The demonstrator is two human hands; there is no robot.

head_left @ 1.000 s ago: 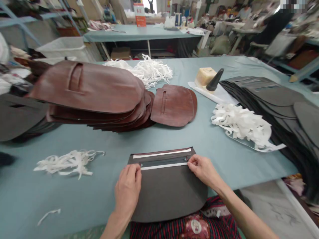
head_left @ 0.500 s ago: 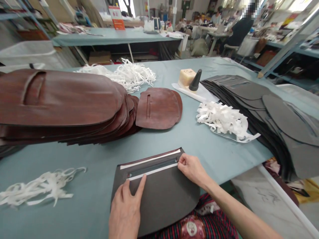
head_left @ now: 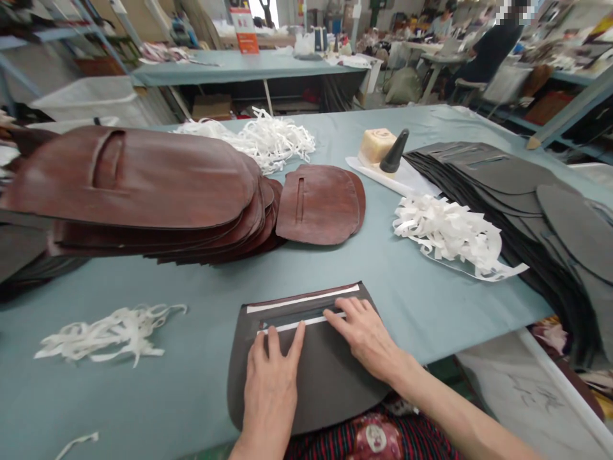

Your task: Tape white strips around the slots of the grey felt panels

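Observation:
A dark grey panel [head_left: 325, 377] lies at the table's front edge, its top folded to show a thin brown edge. Two white strips run across it, an upper one [head_left: 301, 299] and a lower one [head_left: 316, 321], with a dark slot between them. My left hand [head_left: 272, 377] rests on the panel with spread fingers, fingertips at the left part of the lower strip. My right hand [head_left: 364, 329] lies over the strip's right end, fingers apart and pressing on the panel. Neither hand grips anything.
Brown leather pieces [head_left: 177, 179] are stacked at the left, with a smaller pile [head_left: 318, 204] beside them. White strips [head_left: 445, 230] lie in several heaps. A yellowish block [head_left: 377, 147] and black cone [head_left: 395, 152] stand behind. Grey panels [head_left: 502, 172] are piled right. A person sits far back.
My right hand has opened from a pinch and now lies flatter over the lower strip's right end. The view has shifted, so the table's contents appear farther right.

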